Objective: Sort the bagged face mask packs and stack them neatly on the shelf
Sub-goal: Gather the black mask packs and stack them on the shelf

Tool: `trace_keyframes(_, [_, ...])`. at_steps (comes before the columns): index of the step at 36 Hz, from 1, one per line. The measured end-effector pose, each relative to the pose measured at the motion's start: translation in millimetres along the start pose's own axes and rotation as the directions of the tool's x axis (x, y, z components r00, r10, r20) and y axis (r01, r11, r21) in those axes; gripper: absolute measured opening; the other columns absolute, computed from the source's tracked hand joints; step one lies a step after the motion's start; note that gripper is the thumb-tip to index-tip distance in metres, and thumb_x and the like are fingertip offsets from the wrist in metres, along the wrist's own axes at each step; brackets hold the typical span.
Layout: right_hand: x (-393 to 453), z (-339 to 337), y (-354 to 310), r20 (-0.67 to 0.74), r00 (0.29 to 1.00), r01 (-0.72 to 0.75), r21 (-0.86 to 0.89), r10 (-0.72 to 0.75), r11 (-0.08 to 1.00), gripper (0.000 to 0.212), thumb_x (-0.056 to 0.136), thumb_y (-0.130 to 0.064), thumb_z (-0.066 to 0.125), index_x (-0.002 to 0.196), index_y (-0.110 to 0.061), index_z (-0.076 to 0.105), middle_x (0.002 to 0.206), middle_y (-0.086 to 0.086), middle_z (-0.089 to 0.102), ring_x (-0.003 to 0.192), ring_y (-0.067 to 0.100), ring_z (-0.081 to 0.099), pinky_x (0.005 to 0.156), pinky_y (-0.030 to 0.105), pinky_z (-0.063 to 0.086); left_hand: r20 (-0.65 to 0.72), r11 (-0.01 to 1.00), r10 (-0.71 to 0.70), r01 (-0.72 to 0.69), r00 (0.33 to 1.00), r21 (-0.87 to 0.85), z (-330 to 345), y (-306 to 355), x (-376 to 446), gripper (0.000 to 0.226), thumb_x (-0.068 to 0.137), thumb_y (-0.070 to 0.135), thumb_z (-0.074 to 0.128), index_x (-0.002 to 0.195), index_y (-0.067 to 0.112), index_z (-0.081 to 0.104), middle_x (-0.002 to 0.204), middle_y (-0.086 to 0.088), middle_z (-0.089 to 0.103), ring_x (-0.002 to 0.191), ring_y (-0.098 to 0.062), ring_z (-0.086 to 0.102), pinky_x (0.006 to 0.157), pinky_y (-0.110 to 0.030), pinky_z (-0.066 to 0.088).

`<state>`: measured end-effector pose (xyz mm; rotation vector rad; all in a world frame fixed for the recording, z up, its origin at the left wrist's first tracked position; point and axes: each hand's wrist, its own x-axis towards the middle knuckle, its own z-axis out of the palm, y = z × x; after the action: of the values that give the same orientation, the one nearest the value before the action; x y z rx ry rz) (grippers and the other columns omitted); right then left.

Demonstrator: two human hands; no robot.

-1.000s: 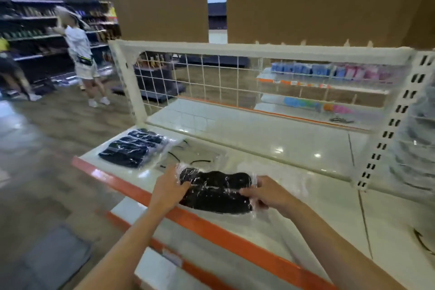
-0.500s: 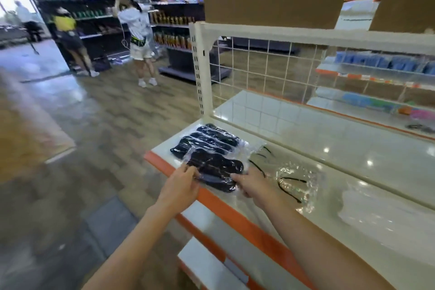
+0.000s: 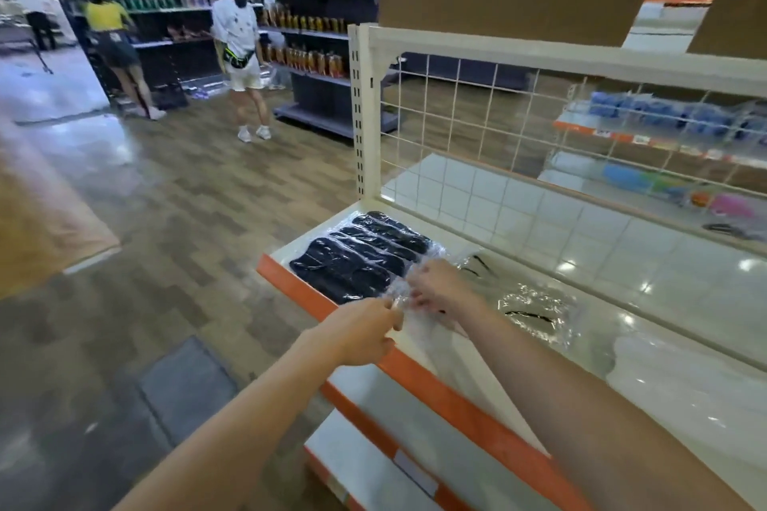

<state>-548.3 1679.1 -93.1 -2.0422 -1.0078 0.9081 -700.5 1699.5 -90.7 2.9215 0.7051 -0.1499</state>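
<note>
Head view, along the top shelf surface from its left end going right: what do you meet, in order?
Stack of black mask packs → left hand → right hand → clear bags with black ear loops → bare white shelf.

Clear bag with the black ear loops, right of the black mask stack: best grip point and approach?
Judging by its pose: the clear bag lies flat and crinkled on the white shelf, so come from above and pinch a raised plastic wrinkle near its front edge with the right hand, which is nearest. No rigid part shows.
</note>
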Motion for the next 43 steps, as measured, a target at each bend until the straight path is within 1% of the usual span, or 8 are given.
trace_keyframes(3, [-25,-36,15,-0.095,0.978,0.12,-0.479,-0.187,0.869,0.019,0.083,-0.012,0.048,0.065,-0.014,0.05,0.067,0.006,0.054,0.07,0.024,0.051,0.053,0.029,0.036,0.005,0.996,0.091,-0.091,0.996,0.025,4,21,22,0.032,0.094,0.025,0.048,0.125,0.018,0.053,0.127,-0.001,0.05,0.114,-0.023,0.051,0.092,-0.033,0.043])
trace_keyframes(5, [-40,-59,30,-0.076,0.974,0.131,-0.585,-0.215,0.801,0.011,0.085,-0.018,0.05,0.087,-0.01,0.059,0.083,0.005,0.062,0.084,0.026,0.059,0.063,0.031,0.043,0.005,0.986,0.164,-0.164,0.986,0.04,8,40,39,0.029,0.093,0.026,0.047,0.121,0.02,0.054,0.127,0.0,0.051,0.113,-0.023,0.053,0.091,-0.036,0.045])
trace_keyframes(7, [-56,-83,49,-0.075,0.978,0.092,-0.683,-0.194,0.725,0.027,0.091,-0.023,0.047,0.114,-0.01,0.055,0.11,0.006,0.061,0.103,0.028,0.058,0.074,0.031,0.041,-0.005,0.965,0.258,-0.258,0.966,0.056,10,64,58,0.028,0.093,0.026,0.046,0.117,0.018,0.057,0.125,-0.002,0.052,0.111,-0.025,0.054,0.089,-0.036,0.045])
trace_keyframes(10, [-87,-119,88,-0.097,0.974,0.045,-0.801,-0.203,0.598,0.033,0.093,-0.028,0.046,0.12,-0.01,0.05,0.121,0.01,0.055,0.113,0.03,0.052,0.079,0.034,0.041,-0.035,0.918,0.384,-0.378,0.923,0.116,10,110,83,0.03,0.095,0.026,0.04,0.117,0.015,0.057,0.123,-0.004,0.053,0.11,-0.028,0.055,0.079,-0.034,0.044])
trace_keyframes(13, [-119,-151,132,-0.172,0.972,-0.071,-0.862,-0.159,0.501,0.035,0.091,-0.01,0.043,0.126,-0.009,0.045,0.122,0.011,0.052,0.113,0.029,0.049,0.083,0.035,0.039,-0.029,0.878,0.473,-0.469,0.881,0.092,11,154,102,0.029,0.096,0.026,0.04,0.119,0.017,0.054,0.121,-0.004,0.053,0.112,-0.025,0.052,0.085,-0.036,0.043])
trace_keyframes(18, [-179,-199,200,-0.351,0.934,-0.276,-0.826,-0.065,0.492,0.035,0.088,-0.005,0.043,0.122,-0.01,0.045,0.117,0.009,0.052,0.107,0.027,0.05,0.075,0.031,0.034,0.022,0.774,0.63,-0.63,0.776,0.058,15,230,127,0.027,0.095,0.028,0.043,0.119,0.02,0.053,0.117,-0.001,0.054,0.11,-0.021,0.052,0.086,-0.034,0.043])
trace_keyframes(29, [-321,-289,341,-0.578,0.784,-0.595,-0.6,0.224,0.535,0.031,0.094,-0.017,0.041,0.124,-0.011,0.046,0.123,0.01,0.047,0.119,0.028,0.045,0.092,0.037,0.041,0.023,0.597,0.802,-0.802,0.597,0.019,33,405,136,0.03,0.098,0.032,0.041,0.123,0.022,0.052,0.121,0.003,0.054,0.11,-0.014,0.051,0.084,-0.024,0.038])
trace_keyframes(43, [-429,-435,492,-0.779,0.568,-0.627,-0.202,0.265,0.752,0.041,0.091,-0.007,0.047,0.132,-0.006,0.042,0.144,0.011,0.033,0.129,0.028,0.037,0.104,0.036,0.037,0.082,0.675,0.737,-0.735,0.671,-0.061,66,624,126,0.027,0.096,0.028,0.044,0.118,0.016,0.056,0.117,-0.001,0.053,0.109,-0.016,0.05,0.089,-0.027,0.04])
